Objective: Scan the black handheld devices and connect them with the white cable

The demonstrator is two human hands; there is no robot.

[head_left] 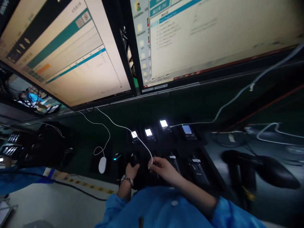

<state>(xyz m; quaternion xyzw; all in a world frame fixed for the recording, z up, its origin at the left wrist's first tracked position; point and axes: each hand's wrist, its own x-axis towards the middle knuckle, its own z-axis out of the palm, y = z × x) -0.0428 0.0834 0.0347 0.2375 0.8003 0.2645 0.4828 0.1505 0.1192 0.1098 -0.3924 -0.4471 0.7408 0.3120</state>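
Head view: a white cable [142, 144] is pinched between the fingertips of the right hand [161, 167], close to its free end, so that the plug end can be steered; the cable runs up and away from that hand to the underside of the left monitor [66, 53]. The left hand [131, 171] is laid on a dark device [134, 158] just ahead of it, fingers curled over its near end, apparently to steady it; whether it is truly gripped cannot be told in the dim light. A wristwatch [127, 180] is worn on that wrist.

Beyond both hands a row of small devices with lit screens [163, 124] is seated in a dark rack, each kept upright by its slot. To the left of the left hand, a white mouse [102, 164] lies well apart, its own cord looped above it.

Room is tight ahead of the hands, where the rack slots stand close together. More open surface is found to the left, toward the yellow-striped bench edge [95, 186]. To the right, a dark rounded object [261, 171] is kept clear of the right forearm.
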